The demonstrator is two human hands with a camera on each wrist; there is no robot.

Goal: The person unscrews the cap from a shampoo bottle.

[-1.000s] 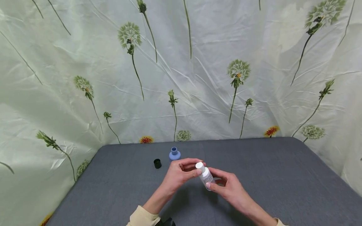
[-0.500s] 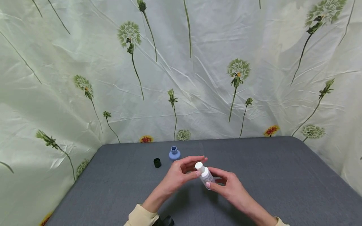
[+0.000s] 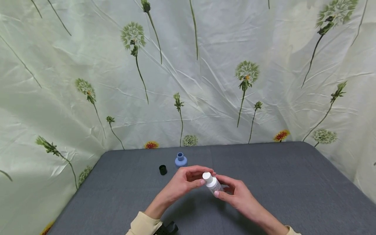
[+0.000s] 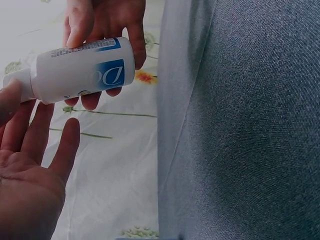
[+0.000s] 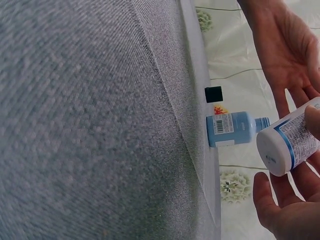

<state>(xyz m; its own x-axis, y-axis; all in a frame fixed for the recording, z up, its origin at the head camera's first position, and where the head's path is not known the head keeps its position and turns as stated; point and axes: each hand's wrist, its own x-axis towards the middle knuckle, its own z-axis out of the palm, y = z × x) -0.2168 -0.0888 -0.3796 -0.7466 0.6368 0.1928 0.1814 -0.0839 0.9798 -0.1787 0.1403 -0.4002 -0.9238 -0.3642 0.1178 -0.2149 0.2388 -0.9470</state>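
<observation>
A small white bottle [image 3: 215, 186] with printed label is held tilted above the table, its cap end towards the left. My right hand [image 3: 238, 195] grips the bottle's body between thumb and fingers. At the white cap [image 3: 207, 177], my left hand [image 3: 180, 184] pinches with the thumb on one side and fingertips on the other. In the left wrist view, blue lettering shows on the bottle [image 4: 80, 72], and some left fingers stand spread below it. The base of the bottle [image 5: 272, 152] faces the right wrist camera.
An uncapped blue bottle [image 3: 181, 161] stands upright on the grey table [image 3: 264, 169], beyond my left hand. To its left sits a black cap [image 3: 163, 169], hollow side up. A flower-printed curtain [image 3: 205, 81] hangs behind the table.
Half a second ago my left fingers were lifted and stretched past the cap; now they are bent around it again. The cap end has dipped slightly. My right hand stays nearly still.
</observation>
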